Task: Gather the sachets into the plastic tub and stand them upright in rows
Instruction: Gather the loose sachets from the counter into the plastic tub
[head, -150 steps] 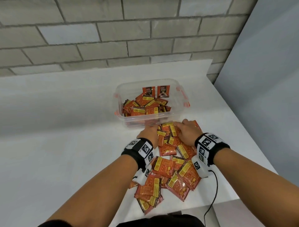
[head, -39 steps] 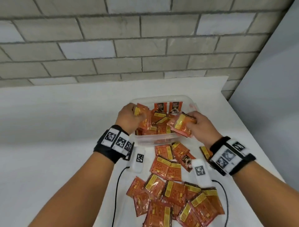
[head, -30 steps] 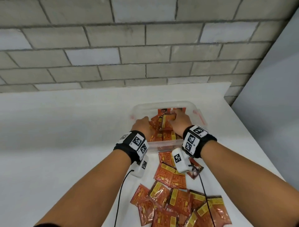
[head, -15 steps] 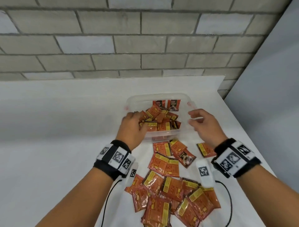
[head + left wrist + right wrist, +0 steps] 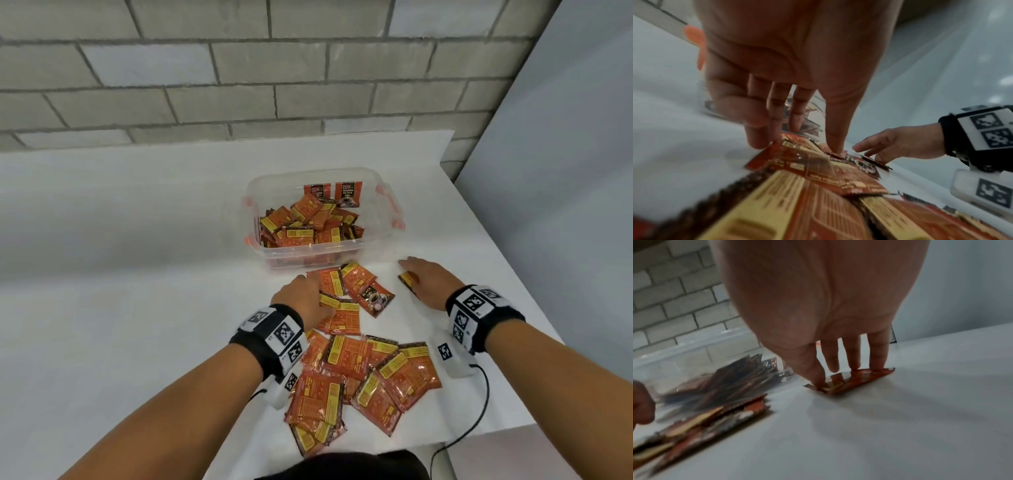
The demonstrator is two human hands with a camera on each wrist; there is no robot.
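The clear plastic tub [image 5: 310, 253] holds a loose heap of orange sachets [image 5: 305, 228], and two sachets [image 5: 334, 194] stand upright against its far wall. More sachets [image 5: 363, 370] lie scattered on the table in front of it. My left hand [image 5: 303, 296] rests with straight fingers [image 5: 756, 139] on the nearest sachets [image 5: 818, 164], the thumb touching their right edge. My right hand [image 5: 428, 281] presses straight fingers [image 5: 876, 360] on a single sachet [image 5: 853, 383] lying apart to the right of the others. Neither hand has lifted anything.
The white table [image 5: 137, 274] runs to a brick wall behind and ends at an edge on the right, by a grey panel [image 5: 565, 154]. Orange clips [image 5: 394, 212] stick out from the tub's sides. Sensor cables [image 5: 479, 411] trail from my wrists over the near edge.
Both hands have come back from the tub and dropped onto the table. The left now touches the near sachets and the right the lone sachet.
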